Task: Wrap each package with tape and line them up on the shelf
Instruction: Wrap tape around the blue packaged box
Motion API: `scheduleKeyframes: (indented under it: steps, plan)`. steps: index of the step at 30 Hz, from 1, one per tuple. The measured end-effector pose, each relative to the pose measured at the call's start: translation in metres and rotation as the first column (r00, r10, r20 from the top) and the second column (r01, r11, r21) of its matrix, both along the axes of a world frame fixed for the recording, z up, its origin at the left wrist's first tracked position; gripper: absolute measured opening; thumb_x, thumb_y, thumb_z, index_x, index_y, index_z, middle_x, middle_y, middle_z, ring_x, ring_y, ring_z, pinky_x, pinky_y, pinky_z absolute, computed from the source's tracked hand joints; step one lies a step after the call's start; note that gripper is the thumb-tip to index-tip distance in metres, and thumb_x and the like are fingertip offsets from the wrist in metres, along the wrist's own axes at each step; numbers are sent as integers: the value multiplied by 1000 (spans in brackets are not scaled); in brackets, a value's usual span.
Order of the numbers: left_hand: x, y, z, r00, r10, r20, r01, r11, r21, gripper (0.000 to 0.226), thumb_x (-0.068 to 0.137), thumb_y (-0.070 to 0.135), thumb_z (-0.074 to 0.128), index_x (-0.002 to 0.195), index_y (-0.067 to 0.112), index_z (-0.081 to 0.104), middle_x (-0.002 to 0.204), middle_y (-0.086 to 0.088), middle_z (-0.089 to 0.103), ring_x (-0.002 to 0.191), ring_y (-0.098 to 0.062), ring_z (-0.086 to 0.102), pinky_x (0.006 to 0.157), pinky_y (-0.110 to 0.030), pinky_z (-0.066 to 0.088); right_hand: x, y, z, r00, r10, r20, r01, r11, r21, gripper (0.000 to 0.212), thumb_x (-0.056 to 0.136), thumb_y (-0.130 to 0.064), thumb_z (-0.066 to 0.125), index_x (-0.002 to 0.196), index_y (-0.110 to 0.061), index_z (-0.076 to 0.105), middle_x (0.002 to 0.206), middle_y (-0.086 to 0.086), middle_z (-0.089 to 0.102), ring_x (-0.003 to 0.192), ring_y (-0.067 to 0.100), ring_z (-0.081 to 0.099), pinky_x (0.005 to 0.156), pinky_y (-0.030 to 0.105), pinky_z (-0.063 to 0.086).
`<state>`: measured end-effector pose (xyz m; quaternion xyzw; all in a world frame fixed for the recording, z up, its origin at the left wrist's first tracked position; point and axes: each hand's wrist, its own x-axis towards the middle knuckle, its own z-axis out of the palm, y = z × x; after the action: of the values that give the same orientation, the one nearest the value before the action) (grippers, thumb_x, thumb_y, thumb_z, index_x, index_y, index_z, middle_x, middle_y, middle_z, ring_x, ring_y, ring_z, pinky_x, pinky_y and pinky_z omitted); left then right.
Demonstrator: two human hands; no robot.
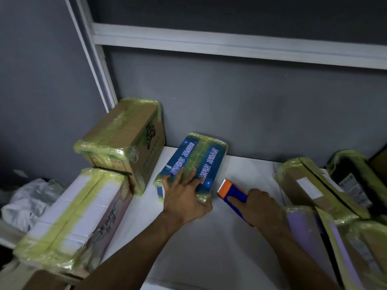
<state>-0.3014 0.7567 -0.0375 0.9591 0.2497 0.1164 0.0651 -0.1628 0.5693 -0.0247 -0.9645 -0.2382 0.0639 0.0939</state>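
Observation:
A blue package (201, 155) with white lettering and yellowish tape bands lies on the white shelf (209, 248), its far end against the grey back wall. My left hand (184, 195) rests on its near end, fingers spread flat over the top and the thumb round the near corner. Just right of it, my right hand (259, 208) grips a blue and orange tape dispenser (232, 191), forefinger laid along its top, orange end pointing away from me.
A taped brown carton (125, 139) stands at the back left, with a taped white box (73, 218) in front of it. Several taped packages (314, 185) crowd the right side. A white shelf rail (230, 42) runs overhead. A crumpled plastic bag (27, 201) lies far left.

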Motion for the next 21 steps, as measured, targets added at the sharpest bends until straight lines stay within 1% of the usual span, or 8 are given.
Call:
scheduleKeyframes:
  steps: [3,4,7,10,13,17,20,21]
  plan:
    - [11,-18,4,995,65,-71,-67,998,-14,88,76,83,49,148,35,34,168,3,19,157,-32,1,110,-62,-26,6,-12,6,999,-40,-31,43,992,118,67,83,-84,51,95,-18,57,93,2,69,81,20,68,72,32,56]
    - [13,-24,1,993,82,-86,-85,996,-28,85,81,77,53,150,34,29,169,1,13,157,-33,-3,107,-64,-29,6,-15,9,998,-47,-39,52,987,151,68,80,-86,49,91,-19,56,87,1,68,77,19,67,70,32,56]
    - [13,-30,-4,993,87,-85,-93,993,-67,75,91,56,57,153,32,23,171,0,6,156,-35,-9,109,-68,-27,7,-24,19,997,-67,-46,76,966,248,69,72,-91,43,79,-23,52,73,-4,62,66,13,63,62,30,52]
    - [12,-16,-1,997,-11,-72,2,992,-126,77,85,50,66,151,34,29,170,3,12,156,-33,-5,111,-65,-27,8,-33,28,998,-30,-48,46,927,371,59,77,-84,54,68,-25,48,61,-4,57,58,13,59,56,29,45]
    - [3,17,6,984,-176,0,172,963,-206,72,71,46,78,135,39,45,165,12,24,157,-20,4,114,-46,-27,9,-41,39,987,-13,-158,100,823,559,67,72,-82,62,66,-16,56,54,2,60,50,14,60,54,30,45]
    - [-10,44,7,939,-339,60,342,902,-263,70,71,40,83,132,41,50,161,20,27,154,-9,5,121,-45,-18,4,-42,51,984,34,-173,75,806,587,64,76,-77,66,68,-14,59,59,-7,65,49,7,61,54,26,42]
    - [-23,57,2,899,-414,143,437,864,-250,74,73,26,88,140,31,57,158,19,35,147,-12,16,125,-37,1,-2,-41,58,980,74,-184,47,816,577,64,74,-78,65,67,-15,60,57,-7,65,47,5,60,54,25,41]
    - [-26,61,2,900,-410,146,434,870,-232,75,76,21,86,143,30,55,158,18,37,147,-13,17,125,-36,-1,-4,-41,60,977,86,-198,42,822,567,65,73,-79,64,68,-14,61,57,-6,65,47,5,60,54,25,41]
